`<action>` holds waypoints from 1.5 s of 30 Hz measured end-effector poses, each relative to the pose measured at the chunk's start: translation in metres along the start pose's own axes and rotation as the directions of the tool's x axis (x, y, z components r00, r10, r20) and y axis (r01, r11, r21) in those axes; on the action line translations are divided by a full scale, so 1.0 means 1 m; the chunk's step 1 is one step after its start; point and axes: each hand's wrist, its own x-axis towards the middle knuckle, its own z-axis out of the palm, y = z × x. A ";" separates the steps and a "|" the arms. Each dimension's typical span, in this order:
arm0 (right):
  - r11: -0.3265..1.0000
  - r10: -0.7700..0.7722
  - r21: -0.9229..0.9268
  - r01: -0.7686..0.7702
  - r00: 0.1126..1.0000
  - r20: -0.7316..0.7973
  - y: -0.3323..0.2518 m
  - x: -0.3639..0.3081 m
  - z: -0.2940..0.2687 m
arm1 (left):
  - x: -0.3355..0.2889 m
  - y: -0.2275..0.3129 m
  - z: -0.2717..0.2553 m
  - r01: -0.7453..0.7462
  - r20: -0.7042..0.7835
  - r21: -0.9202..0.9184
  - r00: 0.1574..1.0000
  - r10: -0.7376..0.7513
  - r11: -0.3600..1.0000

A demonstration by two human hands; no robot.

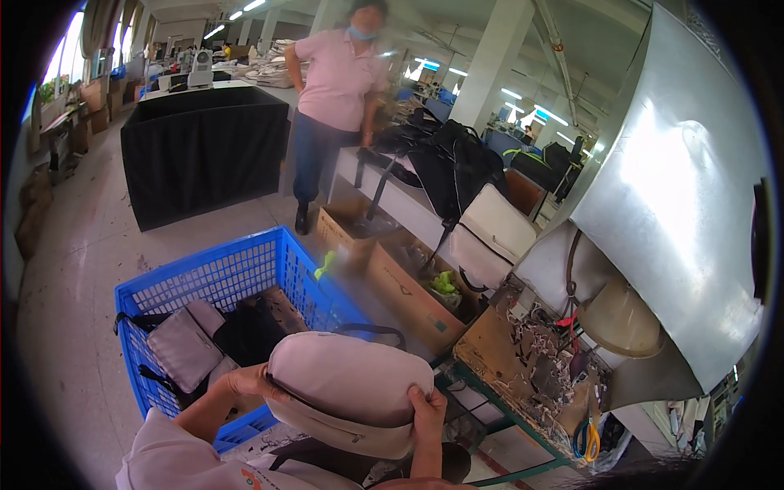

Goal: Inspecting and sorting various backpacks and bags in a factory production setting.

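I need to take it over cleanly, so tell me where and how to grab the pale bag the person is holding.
Probably by the dark strap loop at the far edge of the pale bag, coming from the side opposite the person. The loop looks attached and arches out beyond the rounded body, while the left hand and right hand occupy the two ends.

We count one left hand (251, 382) and one right hand (428, 410) of ours, one pale bag (351, 380) held between them, one blue crate (307, 273), two open cardboard boxes (402, 294) near it, one large black bin (208, 167), one pair of scissors (586, 441) and one nearby co-worker (335, 90).
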 end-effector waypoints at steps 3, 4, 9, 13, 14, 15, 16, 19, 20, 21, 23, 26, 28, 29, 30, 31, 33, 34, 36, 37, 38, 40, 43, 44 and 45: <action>1.000 -0.002 -0.023 0.002 1.000 -0.010 0.002 0.001 -0.001 | 0.000 0.000 0.001 0.015 0.006 -0.018 1.000 -0.015 1.000; 0.999 -0.013 -0.052 0.012 1.000 -0.023 0.002 0.001 0.000 | 0.000 0.000 0.001 0.009 -0.001 -0.021 1.000 -0.009 1.000; 0.983 -0.059 -0.176 0.050 0.997 -0.046 0.010 0.006 -0.003 | -0.002 0.003 0.005 -0.021 -0.009 -0.049 1.000 0.020 0.999; 0.913 -0.156 -0.392 0.115 0.985 -0.074 0.010 0.009 0.000 | -0.002 0.001 0.006 -0.004 -0.032 -0.094 0.999 0.001 0.996; 0.889 -0.176 -0.441 0.123 0.981 -0.081 0.009 0.009 0.001 | -0.002 0.002 0.006 0.004 -0.036 -0.112 0.999 -0.008 0.994; 0.889 -0.176 -0.441 0.123 0.981 -0.082 0.009 0.009 0.001 | -0.001 0.002 0.007 0.004 -0.035 -0.112 0.999 -0.008 0.994; 0.867 -0.197 -0.480 0.133 0.977 -0.085 0.011 0.010 0.000 | -0.001 0.002 0.008 -0.005 -0.040 -0.118 0.999 0.000 0.993; 0.819 -0.244 -0.553 0.155 0.966 -0.090 0.010 0.009 0.002 | -0.001 0.000 0.007 -0.015 -0.054 -0.108 0.998 0.009 0.994; 0.792 -0.269 -0.587 0.166 0.959 -0.092 0.010 0.009 0.003 | 0.000 -0.001 0.006 -0.015 -0.063 -0.095 0.998 0.009 0.995; 0.793 -0.268 -0.587 0.165 0.959 -0.092 0.007 0.008 0.005 | -0.001 -0.001 0.006 -0.014 -0.065 -0.095 0.998 0.008 0.995; 0.737 -0.296 -0.655 0.167 0.951 -0.091 0.001 0.005 0.011 | -0.001 0.000 0.007 -0.015 -0.070 -0.109 0.998 0.008 0.994; 0.684 -0.360 -0.701 0.200 0.929 -0.086 0.000 0.004 0.015 | -0.001 0.003 0.010 -0.025 -0.077 -0.134 0.997 0.015 0.991; 0.629 -0.407 -0.746 0.219 0.910 -0.076 0.006 0.004 0.013 | -0.001 0.002 0.010 -0.024 -0.077 -0.130 0.997 0.014 0.991; 0.570 -0.452 -0.788 0.233 0.890 -0.064 0.008 0.004 0.013 | -0.001 0.001 0.009 -0.022 -0.078 -0.128 0.997 0.012 0.991; 0.570 -0.452 -0.788 0.234 0.890 -0.063 0.008 0.003 0.013 | 0.000 0.001 0.009 -0.023 -0.078 -0.128 0.997 0.013 0.991; 0.539 -0.481 -0.807 0.241 0.875 -0.060 0.007 0.001 0.015 | 0.000 0.001 0.009 -0.026 -0.083 -0.114 0.996 0.016 0.993; 0.507 -0.509 -0.826 0.248 0.859 -0.055 0.008 -0.001 0.017 | 0.000 0.001 0.010 -0.029 -0.088 -0.100 0.996 0.021 0.995; 0.535 -0.493 -0.814 0.225 0.866 -0.085 0.009 -0.002 0.016 | 0.000 0.001 0.010 -0.026 -0.093 -0.105 0.996 0.016 0.994; 0.563 -0.476 -0.801 0.205 0.872 -0.112 0.011 -0.005 0.016 | 0.000 0.000 0.010 -0.023 -0.100 -0.110 0.995 0.012 0.994; 0.566 -0.466 -0.803 0.185 0.876 -0.126 0.010 -0.007 0.017 | 0.000 -0.003 0.008 -0.021 -0.097 -0.111 0.995 0.010 0.994; 0.569 -0.455 -0.806 0.165 0.879 -0.141 0.010 -0.008 0.017 | 0.001 -0.005 0.007 -0.018 -0.094 -0.112 0.996 0.007 0.994; 0.595 -0.459 -0.787 0.163 0.872 -0.167 0.015 -0.009 0.014 | 0.000 0.000 0.010 -0.008 -0.093 -0.118 0.996 -0.003 0.993; 0.643 -0.454 -0.747 0.170 0.870 -0.193 0.015 -0.010 0.014 | -0.001 0.000 0.009 0.003 -0.096 -0.104 0.995 -0.013 0.995; 0.662 -0.449 -0.728 0.177 0.872 -0.196 0.014 -0.010 0.014 | 0.000 -0.002 0.008 0.005 -0.094 -0.085 0.995 -0.013 0.996; 0.661 -0.449 -0.729 0.177 0.872 -0.196 0.015 -0.009 0.014 | 0.000 -0.003 0.007 0.004 -0.094 -0.085 0.996 -0.012 0.996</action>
